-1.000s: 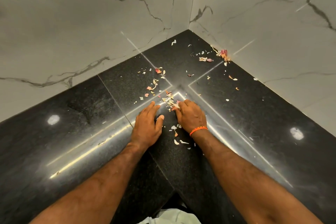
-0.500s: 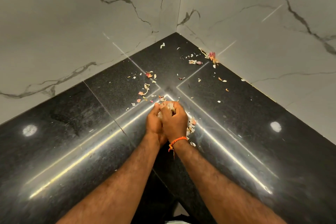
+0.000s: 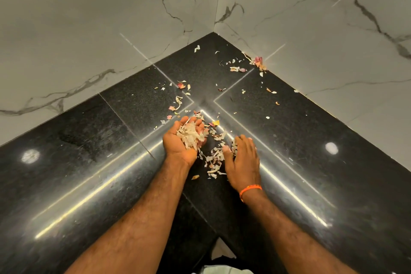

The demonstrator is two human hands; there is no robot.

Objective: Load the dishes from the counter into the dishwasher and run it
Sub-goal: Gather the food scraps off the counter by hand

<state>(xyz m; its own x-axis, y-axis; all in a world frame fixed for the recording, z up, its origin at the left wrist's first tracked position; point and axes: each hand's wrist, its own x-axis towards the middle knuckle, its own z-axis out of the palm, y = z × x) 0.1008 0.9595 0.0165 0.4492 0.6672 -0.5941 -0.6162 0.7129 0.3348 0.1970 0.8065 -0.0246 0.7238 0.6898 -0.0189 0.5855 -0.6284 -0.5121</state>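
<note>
Black polished stone forms the corner table (image 3: 89, 162), which meets grey-veined marble walls (image 3: 89, 18) on both sides. Pale and pinkish peel scraps (image 3: 180, 100) lie scattered across it toward the corner, with a denser patch (image 3: 213, 162) between the two hands. The left hand (image 3: 182, 140) is turned palm up, fingers (image 3: 195, 124) loosely cupped around a heap of peelings (image 3: 191, 135). The right hand (image 3: 242, 158), an orange band (image 3: 250, 189) at its wrist, lies palm down with fingers spread, its fingertips touching the scraps on the table. No dishes or dishwasher are in view.
</note>
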